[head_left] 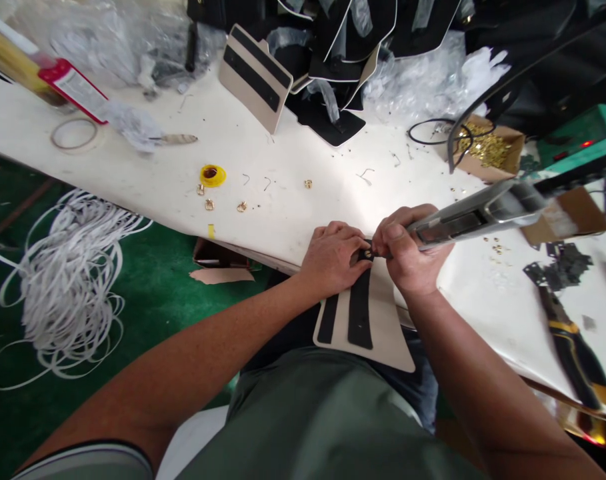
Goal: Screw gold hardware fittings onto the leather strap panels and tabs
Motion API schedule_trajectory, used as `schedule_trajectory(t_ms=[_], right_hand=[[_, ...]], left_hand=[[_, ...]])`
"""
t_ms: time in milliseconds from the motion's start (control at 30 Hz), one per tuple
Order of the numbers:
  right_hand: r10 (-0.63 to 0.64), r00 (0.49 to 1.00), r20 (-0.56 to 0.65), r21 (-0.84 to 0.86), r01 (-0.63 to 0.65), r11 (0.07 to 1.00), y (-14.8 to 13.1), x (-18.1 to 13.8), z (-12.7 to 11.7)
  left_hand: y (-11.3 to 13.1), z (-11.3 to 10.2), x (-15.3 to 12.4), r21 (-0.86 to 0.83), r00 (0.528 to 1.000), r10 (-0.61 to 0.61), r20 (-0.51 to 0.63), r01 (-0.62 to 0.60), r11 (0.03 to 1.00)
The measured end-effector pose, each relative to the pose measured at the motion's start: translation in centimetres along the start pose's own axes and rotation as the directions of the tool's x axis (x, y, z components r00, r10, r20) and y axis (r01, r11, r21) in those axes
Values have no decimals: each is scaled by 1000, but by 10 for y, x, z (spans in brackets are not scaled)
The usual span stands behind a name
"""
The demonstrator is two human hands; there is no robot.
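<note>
Beige panel (389,327) with two black strips (360,313) lies partly over the person's lap, its far end reaching the near edge of the white bench (277,170); at that far end, a small metal fitting (368,254) shows on the longer strip. Of the two hands, the left hand (335,257) grasps the panel's far end, thumb and fingers bent around the fitting; the right hand (413,253) is closed around the front of a silver tool (483,213), which looks like a powered driver, its tip at or just beside the fitting; actual contact is too small to tell.

The step in hand seems to be fastening the fitting to the strip; the next move probably calls for a steady left hold, the tip squarely seated, and firm pressure along the tool, since a slanted tip could slip towards the left thumb.
</note>
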State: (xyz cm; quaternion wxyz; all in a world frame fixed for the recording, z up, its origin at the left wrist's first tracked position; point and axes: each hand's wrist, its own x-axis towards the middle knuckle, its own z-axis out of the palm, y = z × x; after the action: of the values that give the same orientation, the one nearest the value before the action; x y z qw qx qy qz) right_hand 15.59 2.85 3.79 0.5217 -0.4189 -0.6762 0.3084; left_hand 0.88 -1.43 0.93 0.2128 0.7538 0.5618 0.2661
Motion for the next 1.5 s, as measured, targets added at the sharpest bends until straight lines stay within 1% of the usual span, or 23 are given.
schedule_trajectory(t_ms=[133,300,500,600,767,833,867,900,967,1000,1033,1100,1167,1200,1233,1267,1300,1333,1400,1433,1467,1500], right_hand=[[27,999,19,-26,-27,999,-1,2,0],[40,999,30,55,-41,998,-5,3,5],[128,992,-17,161,-124,979,-5,4,5],[135,991,14,203,-135,970,-7,5,3],[144,980,134,273,-176,946,-19,11,-1],[157,982,108,286,-182,941,-27,15,-10],[170,983,73,253,-183,950,-30,17,-18],[180,983,35,185,-183,966,-32,19,-28],[184,983,-6,-53,-184,982,-31,22,-50],[185,983,4,-208,-180,961,-27,21,-62],[193,981,33,-362,-168,917,-21,20,-73],[245,963,115,-611,-126,782,-3,14,-92],[321,930,180,-748,-82,658,18,6,-104],[358,914,189,-793,-74,605,29,2,-108],[381,905,190,-821,-66,566,37,-3,-110],[382,905,187,-837,-57,544,43,-7,-111],[356,917,179,-842,-44,537,46,-12,-113],[308,936,168,-834,-31,551,46,-19,-114],[200,975,100,-775,-49,630,37,-37,-117],[180,982,49,-717,-90,691,28,-50,-119],[210,977,-26,-637,-178,750,18,-65,-122],[299,950,-90,-539,-298,788,7,-82,-125]], left_hand=[[0,0,0,-21,1000,-6,4,6,1000],[0,2,0,9,1000,-12,12,11,1000],[2,3,-1,23,999,-31,8,30,999],[5,2,-2,75,999,-41,15,40,996],[9,0,-1,129,999,-44,0,44,991],[10,-1,-1,123,999,-38,1,38,992],[11,-2,-1,118,999,-37,6,36,992],[11,-2,-1,115,999,-39,11,37,993],[13,-3,-1,118,998,-57,22,54,992],[13,-3,0,119,997,-70,28,67,991],[14,-4,0,121,996,-83,34,78,990],[15,-6,1,126,994,-96,49,90,988],[17,-8,3,138,993,-98,58,89,986],[18,-9,5,147,993,-102,60,92,985],[19,-10,6,155,992,-112,58,102,983],[20,-10,7,159,990,-127,55,117,980],[20,-10,7,159,988,-146,48,137,978],[21,-10,7,151,985,-168,43,160,975],[22,-10,6,115,975,-219,31,214,970],[22,-10,4,96,970,-243,25,239,966],[23,-11,1,66,964,-266,13,265,962],[24,-11,-2,11,957,-289,-6,289,957]])
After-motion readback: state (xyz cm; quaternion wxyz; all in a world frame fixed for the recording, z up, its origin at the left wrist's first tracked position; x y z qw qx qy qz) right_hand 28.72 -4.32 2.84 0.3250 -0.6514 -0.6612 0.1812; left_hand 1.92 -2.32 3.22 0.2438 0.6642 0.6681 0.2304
